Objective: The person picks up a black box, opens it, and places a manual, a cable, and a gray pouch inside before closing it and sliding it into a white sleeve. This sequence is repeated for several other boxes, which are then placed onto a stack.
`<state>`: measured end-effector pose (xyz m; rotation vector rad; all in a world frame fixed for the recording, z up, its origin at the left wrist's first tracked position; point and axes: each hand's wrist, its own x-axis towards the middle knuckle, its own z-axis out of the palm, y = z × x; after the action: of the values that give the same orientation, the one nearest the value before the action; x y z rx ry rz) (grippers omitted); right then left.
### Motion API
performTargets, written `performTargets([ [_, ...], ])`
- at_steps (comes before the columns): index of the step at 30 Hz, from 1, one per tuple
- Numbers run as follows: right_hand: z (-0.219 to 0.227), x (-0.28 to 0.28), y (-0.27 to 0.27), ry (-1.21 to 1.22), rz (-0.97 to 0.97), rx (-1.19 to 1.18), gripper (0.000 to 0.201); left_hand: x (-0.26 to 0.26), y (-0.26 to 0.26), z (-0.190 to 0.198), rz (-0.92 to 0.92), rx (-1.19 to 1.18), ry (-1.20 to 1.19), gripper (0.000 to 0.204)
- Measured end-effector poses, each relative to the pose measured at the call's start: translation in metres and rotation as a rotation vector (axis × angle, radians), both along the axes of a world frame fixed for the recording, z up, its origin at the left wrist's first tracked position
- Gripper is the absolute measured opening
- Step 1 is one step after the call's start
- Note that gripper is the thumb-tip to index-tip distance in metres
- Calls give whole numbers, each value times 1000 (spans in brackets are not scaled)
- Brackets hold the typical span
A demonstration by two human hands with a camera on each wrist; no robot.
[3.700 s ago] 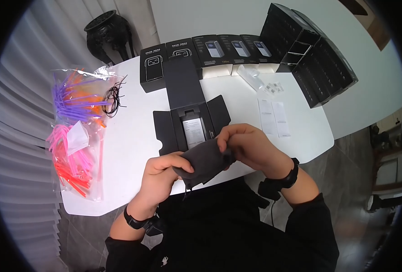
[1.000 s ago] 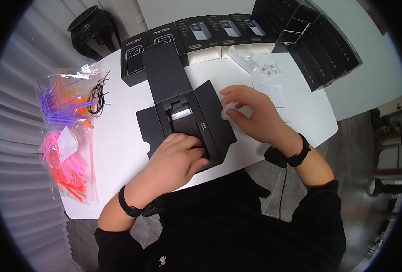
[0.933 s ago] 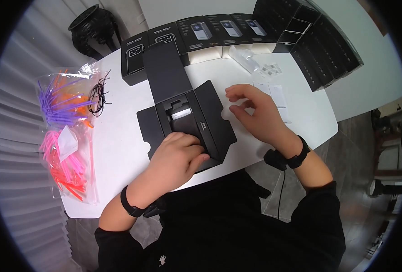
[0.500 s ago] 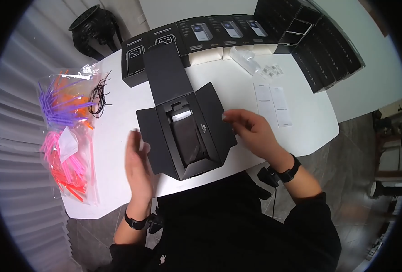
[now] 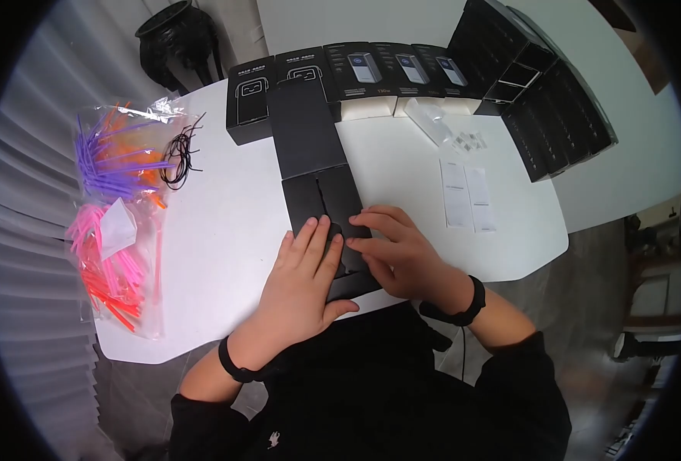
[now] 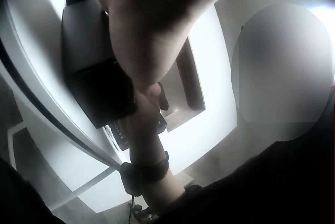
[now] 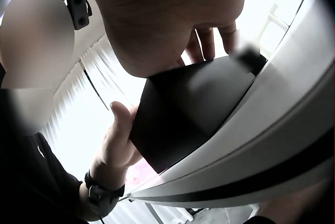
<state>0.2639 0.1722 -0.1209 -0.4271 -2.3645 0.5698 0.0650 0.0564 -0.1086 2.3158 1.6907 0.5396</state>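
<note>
In the head view, a black cardboard box (image 5: 306,195) lies at the table's front edge with both side flaps folded inward. Its long lid (image 5: 303,138) stands back, leaning toward the boxes behind. My left hand (image 5: 300,278) lies flat on the left flap, fingers straight along the middle seam, thumb by the front edge. The fingertips of my right hand (image 5: 402,257) touch the right flap, fingers loosely bent. The box's contents are hidden beneath the flaps. The right wrist view shows the black box side (image 7: 193,104) below my palm.
Several black printed boxes (image 5: 356,73) line the table's back, with more stacked (image 5: 559,115) at right. Bags of purple and orange strips (image 5: 117,165) and pink and red ones (image 5: 121,269) lie left, beside black cords (image 5: 181,157). Leaflets (image 5: 467,196) and a clear plastic wrapper (image 5: 426,121) lie right.
Earlier both hands held a dark grey pouch over the box. The pouch went inside under my left hand, then both hands moved to the sides. Now the side flaps are folded inward under my hands.
</note>
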Motion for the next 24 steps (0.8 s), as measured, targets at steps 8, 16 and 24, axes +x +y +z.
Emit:
performTargets([
  [8,-5,-18,47,151,16,-419,41,1,-4,5,-2,-7,54,86],
  [16,2,-89,118,276,-128,-1096,54,3,-10,-8,63,51,-136,63],
  [24,42,-48,68,252,-103,-604,21,-9,-3,-17,106,90,-390,67],
])
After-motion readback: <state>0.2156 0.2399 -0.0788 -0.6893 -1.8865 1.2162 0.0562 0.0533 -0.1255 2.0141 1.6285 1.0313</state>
